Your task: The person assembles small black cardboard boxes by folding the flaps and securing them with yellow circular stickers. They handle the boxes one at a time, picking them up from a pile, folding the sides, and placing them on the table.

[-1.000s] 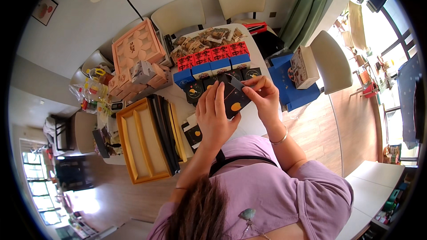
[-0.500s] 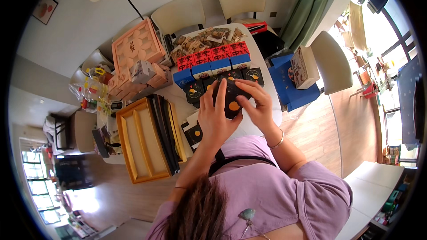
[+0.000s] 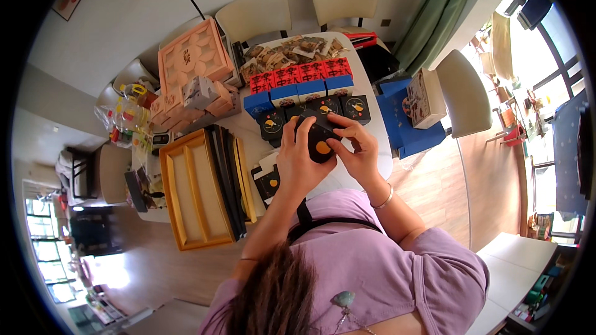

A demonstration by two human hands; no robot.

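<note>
Above the near part of the table I hold a small black box (image 3: 319, 138) with an orange spot on its face. My left hand (image 3: 300, 160) wraps round its left side, fingers over the top. On the right edge, my right hand (image 3: 359, 151) has its thumb near the orange spot and its index finger bent over the upper corner. Just beyond, similar black boxes (image 3: 356, 108) stand in a row, partly hidden by my hands. Left of my left wrist lie black, flat-looking pieces (image 3: 267, 181) with a white part.
Blue-and-white boxes (image 3: 285, 95), red boxes (image 3: 287, 77) and clear-wrapped packets (image 3: 277, 59) line the table's far side. Pink boxes (image 3: 194, 56) are stacked at left, beyond a gold divided tray (image 3: 194, 191) and dark panels. A chair (image 3: 462, 93) at right bears a blue bag.
The black box has tipped slightly in my hands. My right fingers have curled in closer to its right edge, where they were straighter before. The view has shifted a little.
</note>
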